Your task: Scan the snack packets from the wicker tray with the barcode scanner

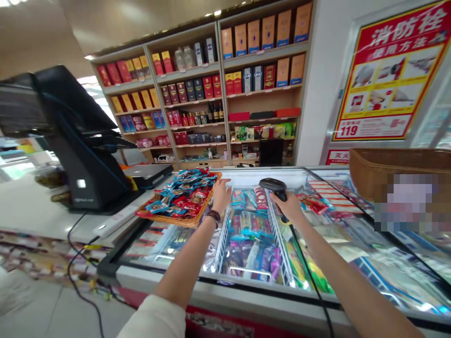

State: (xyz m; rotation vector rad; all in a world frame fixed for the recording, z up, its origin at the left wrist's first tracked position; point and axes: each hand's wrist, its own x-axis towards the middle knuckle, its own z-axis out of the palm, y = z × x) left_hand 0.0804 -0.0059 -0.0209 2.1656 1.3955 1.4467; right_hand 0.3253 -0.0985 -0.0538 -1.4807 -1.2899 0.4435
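Note:
My right hand (287, 206) is wrapped round the grip of a black barcode scanner (273, 184), held over the glass freezer top with its head pointing left. From its handle a black cord (306, 263) runs down toward the front. My left hand (221, 196) is beside the right rim of an orange wicker basket (192, 219), its fingers stretched forward. I cannot tell whether it touches the rim. Small blue and red wrapped snacks (181, 192) are heaped in this basket. A dark bead bracelet (213, 217) circles my left wrist.
Wire baskets of packaged frozen goods (251, 225) show through the freezer's glass. A black checkout terminal (84, 183) stands on the white counter at left. Brown container (366, 164), partly pixelated, sits at right. Shelves of boxed goods (207, 89) line the back wall.

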